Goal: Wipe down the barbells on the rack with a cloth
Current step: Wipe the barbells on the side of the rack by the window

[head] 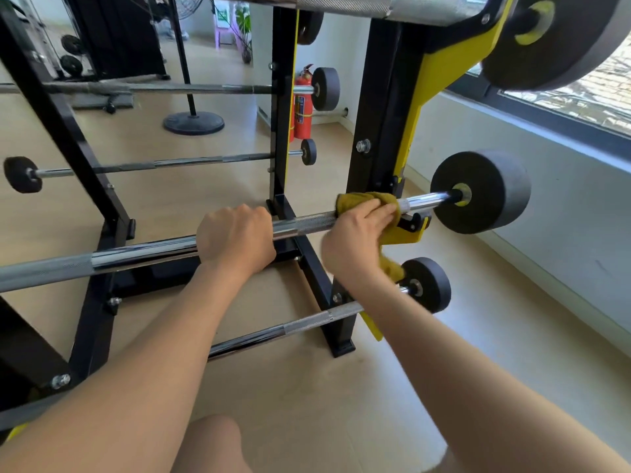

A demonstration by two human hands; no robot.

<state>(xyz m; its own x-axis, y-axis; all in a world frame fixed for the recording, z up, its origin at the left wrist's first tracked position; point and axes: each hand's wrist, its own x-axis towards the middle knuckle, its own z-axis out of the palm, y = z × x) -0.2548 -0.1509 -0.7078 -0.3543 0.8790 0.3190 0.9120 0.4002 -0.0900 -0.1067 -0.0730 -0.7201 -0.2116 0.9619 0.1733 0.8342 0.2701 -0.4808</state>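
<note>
The barbell (143, 252) being cleaned lies across the black and yellow rack (379, 107), its right end resting in a yellow cradle (408, 233) just inside the round weight head (481, 192). The left hand (235, 240) is curled over the bar's shaft near the middle, steadying it. The right hand (358, 233) is closed round a mustard cloth (355, 199), which is wrapped over the bar where the knurling gives way to smooth chrome.

The main risk is at the cradle. The right hand's knuckles sit just beside the hook, so a wipe carried further right could jam the fingers or bunch the cloth between bar and bracket. A tail of the cloth hangs below the hand, near the head of the lower barbell (307, 322), where it could catch on the hook's lip and be tugged loose. The rough knurl may also drag at the fabric and make the stroke jerky.

If the left hand pulls or twists too hard, the bar could roll or lift in its cradle. Another barbell (341, 5) sits close overhead, so rising carelessly could mean a knock
</note>
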